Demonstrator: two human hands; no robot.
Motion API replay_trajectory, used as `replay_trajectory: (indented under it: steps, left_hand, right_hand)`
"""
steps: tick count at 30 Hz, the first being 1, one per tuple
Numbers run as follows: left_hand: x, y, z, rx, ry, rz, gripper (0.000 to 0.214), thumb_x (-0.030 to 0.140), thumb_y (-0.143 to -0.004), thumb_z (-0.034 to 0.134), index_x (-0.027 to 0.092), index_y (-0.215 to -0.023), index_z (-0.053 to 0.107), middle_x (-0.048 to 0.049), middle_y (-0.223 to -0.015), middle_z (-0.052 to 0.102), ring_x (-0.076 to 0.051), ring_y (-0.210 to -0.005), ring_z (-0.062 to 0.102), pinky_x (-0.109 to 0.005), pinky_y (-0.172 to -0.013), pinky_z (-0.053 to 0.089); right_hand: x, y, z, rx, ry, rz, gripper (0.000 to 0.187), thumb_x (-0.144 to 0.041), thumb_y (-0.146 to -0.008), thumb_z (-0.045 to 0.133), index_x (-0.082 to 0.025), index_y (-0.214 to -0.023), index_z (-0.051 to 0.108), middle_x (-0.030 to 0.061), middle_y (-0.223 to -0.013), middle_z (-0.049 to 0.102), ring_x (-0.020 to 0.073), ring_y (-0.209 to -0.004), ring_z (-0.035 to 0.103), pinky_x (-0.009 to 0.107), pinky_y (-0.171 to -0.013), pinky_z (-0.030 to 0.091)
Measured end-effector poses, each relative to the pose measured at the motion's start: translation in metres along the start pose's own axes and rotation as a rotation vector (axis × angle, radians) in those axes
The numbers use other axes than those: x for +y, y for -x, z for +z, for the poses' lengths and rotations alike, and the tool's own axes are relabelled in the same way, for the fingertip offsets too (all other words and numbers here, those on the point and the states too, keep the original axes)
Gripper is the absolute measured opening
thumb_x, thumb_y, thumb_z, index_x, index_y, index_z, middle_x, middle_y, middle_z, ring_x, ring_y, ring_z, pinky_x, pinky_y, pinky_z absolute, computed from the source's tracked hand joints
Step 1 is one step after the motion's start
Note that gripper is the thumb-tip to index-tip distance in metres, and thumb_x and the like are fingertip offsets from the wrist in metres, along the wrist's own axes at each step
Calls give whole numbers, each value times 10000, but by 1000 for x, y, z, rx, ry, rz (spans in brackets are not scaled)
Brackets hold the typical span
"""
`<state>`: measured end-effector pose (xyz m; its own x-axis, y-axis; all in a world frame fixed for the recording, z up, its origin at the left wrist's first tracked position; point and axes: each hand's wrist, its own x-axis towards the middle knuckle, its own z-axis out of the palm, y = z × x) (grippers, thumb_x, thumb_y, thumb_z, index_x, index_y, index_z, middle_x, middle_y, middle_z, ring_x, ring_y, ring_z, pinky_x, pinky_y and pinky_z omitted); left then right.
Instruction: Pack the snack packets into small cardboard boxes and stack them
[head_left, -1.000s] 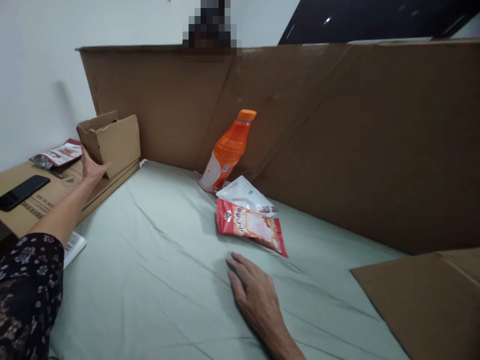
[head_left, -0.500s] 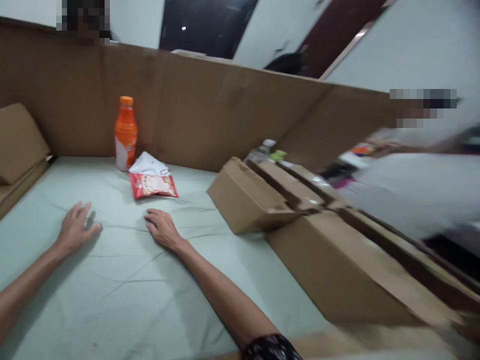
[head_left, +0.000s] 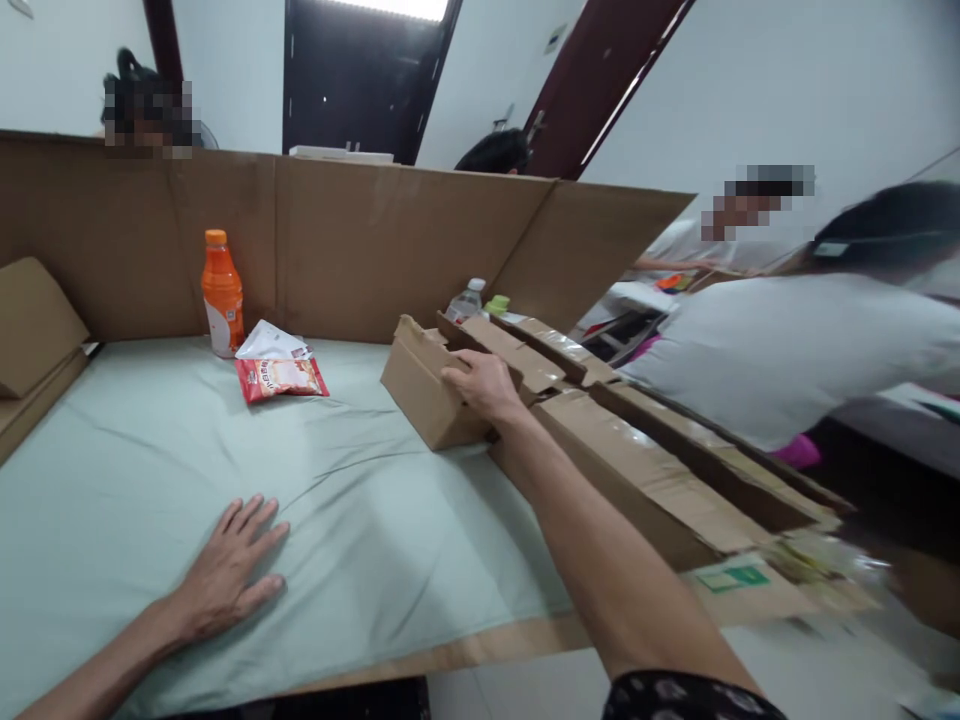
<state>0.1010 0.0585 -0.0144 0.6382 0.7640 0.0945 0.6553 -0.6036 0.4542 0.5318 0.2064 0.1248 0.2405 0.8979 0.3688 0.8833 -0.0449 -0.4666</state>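
Observation:
My left hand lies flat on the pale green cloth, fingers spread, holding nothing. Over at the right side, my right hand has its fingers over the top edge of a small cardboard box and grips it; the thumb is hidden. A red snack packet lies on the cloth beyond my left hand. Partly behind it rests a white packet. An orange drink bottle stands upright behind both, close to the cardboard wall.
Long cardboard boxes line the right edge, with a clear bottle and a green cap behind the small box. Another cardboard piece stands at left. Several people sit beyond, one in a white shirt.
My right hand has moved right from the cloth onto the small cardboard box. My left hand has come nearer and flattened on the cloth. The view has shifted too.

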Motion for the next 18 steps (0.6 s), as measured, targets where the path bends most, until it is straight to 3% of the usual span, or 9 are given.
replay_trajectory:
  steps: [2,5,8,11,14,16,18]
  left_hand:
    - [1,0,-4,60,110,-50,626,446,-962,617,264,-1546,487,-157,-1660,377,-405,-1529,355,-647,-1235,293]
    - [-2,-1,-19,163,184,-108,842,475,-949,649,242,-1650,246,-187,-1707,242,-405,-1566,265,-627,-1240,300]
    - [-3,-3,-37,235,291,-124,1094,559,-882,730,271,-1675,33,-183,-1741,79,-424,-1598,120,-660,-1266,176]
    - [0,-4,-47,224,425,-98,1337,694,-748,807,275,-1667,-70,-187,-1747,-21,-440,-1601,64,-644,-1275,132]
    - [7,-3,-47,144,594,-44,1482,776,-632,835,298,-1656,-123,-179,-1739,116,-443,-1579,193,-606,-1262,248]
    - [12,-1,-43,99,697,-24,1470,743,-643,851,304,-1656,-120,-176,-1722,200,-448,-1545,294,-600,-1234,322]
    - [16,2,-40,92,773,-15,1429,691,-671,864,294,-1665,-83,-173,-1719,211,-456,-1538,303,-609,-1238,309]
  right_hand:
    - [-9,21,-3,-63,-43,-66,335,-254,-762,563,-132,-967,799,94,-847,783,251,-807,705,318,-732,535]
    - [-25,70,-17,-151,-111,-182,332,-300,-806,581,-170,-1005,814,51,-866,798,229,-792,719,294,-704,548]
    - [-42,125,-39,-277,-235,-408,283,-303,-887,587,-208,-1034,809,48,-943,814,207,-803,739,280,-723,571]
    - [-62,164,-62,-450,-379,-677,227,-274,-968,592,-202,-1043,793,64,-892,809,169,-756,735,249,-720,568]
    - [-83,178,-80,-711,-616,-856,314,-395,-1053,520,-206,-1112,763,71,-958,812,162,-859,756,258,-811,581]
    - [-93,176,-87,-826,-749,-854,401,-443,-1090,412,-226,-1184,736,73,-1051,809,168,-984,758,286,-904,583]
    - [-101,171,-90,-852,-717,-805,375,-384,-1099,397,-246,-1220,724,67,-1123,799,171,-1083,742,294,-959,577]
